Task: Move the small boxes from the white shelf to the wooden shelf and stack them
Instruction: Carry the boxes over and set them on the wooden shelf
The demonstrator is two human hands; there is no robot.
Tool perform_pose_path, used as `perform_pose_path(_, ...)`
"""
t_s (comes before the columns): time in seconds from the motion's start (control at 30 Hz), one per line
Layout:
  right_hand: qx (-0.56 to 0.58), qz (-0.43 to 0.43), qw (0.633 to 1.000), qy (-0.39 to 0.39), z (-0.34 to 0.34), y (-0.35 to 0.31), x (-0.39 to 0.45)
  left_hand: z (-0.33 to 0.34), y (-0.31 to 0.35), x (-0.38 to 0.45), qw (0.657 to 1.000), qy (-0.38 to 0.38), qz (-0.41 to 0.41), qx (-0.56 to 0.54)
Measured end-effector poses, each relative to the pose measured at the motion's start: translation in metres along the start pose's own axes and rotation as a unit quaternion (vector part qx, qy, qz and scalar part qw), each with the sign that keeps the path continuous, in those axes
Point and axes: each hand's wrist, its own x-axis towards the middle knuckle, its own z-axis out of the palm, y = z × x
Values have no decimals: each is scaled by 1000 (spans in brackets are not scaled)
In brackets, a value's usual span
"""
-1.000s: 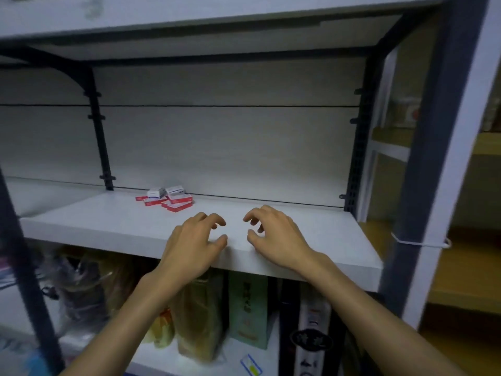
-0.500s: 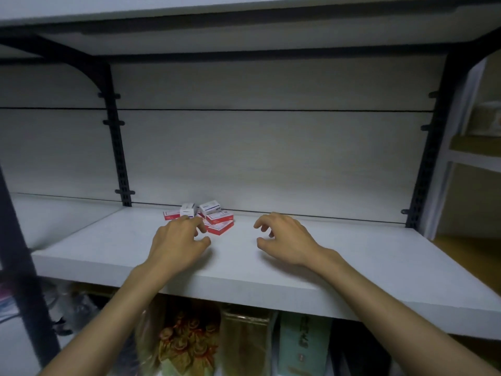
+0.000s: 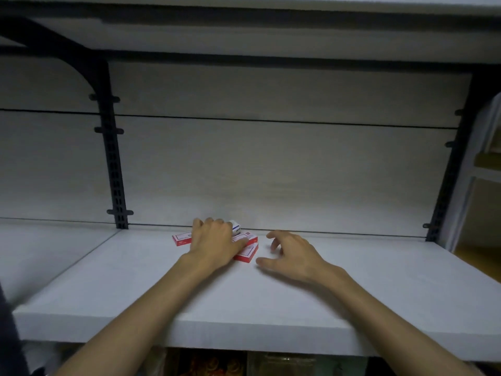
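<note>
Several small red-and-white boxes (image 3: 247,252) lie in a loose pile near the back of the white shelf (image 3: 244,308). My left hand (image 3: 215,244) lies over the pile, fingers curled down onto the boxes and hiding most of them. One box (image 3: 181,238) pokes out to its left, and a white box (image 3: 235,227) shows behind the knuckles. Whether the hand grips a box is hidden. My right hand (image 3: 292,256) hovers just right of the pile, fingers apart, holding nothing. The wooden shelf (image 3: 488,256) shows only at the far right edge.
Black metal uprights (image 3: 115,169) stand at the back left and right of the white shelf. Another shelf board (image 3: 244,31) hangs overhead. Packaged goods (image 3: 211,363) sit on the level below.
Both hands have reached deeper into the shelf. My left hand has come down onto the pile of boxes, and my right hand has drawn close beside it. The view has shifted left.
</note>
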Motion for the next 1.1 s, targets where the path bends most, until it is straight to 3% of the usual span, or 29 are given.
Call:
perform_pose_path(0.2,18,34,999,-26,13,-11,17,10,-5,11,999,-26,27,-21)
perform_pose_path(0.33,41,57,997,-44,17,-13,26,11,-19,9,985,-9,-13,-171)
perform_pose_path(0.5,116,50,989,-81,20,-16,32,1,-47,1,907,-28,-83,-412)
perform_pose_path(0.63,109,32,991,-72,18,-20,32,5,-65,-6,784,-63,-113,-607)
perform_pose_path(0.73,80,10,995,-64,13,-24,25,2,-72,-14,715,-75,-118,-685)
perform_pose_path(0.83,83,13,993,-86,15,-24,22,-2,-78,-21,695,-91,-116,-704)
perform_pose_path(1.0,128,18,988,-88,17,-21,15,-9,-81,-27,693,-106,-99,-706)
perform_pose_path(1.1,186,35,980,-61,13,-22,1,-12,-75,-30,681,-102,-87,-720)
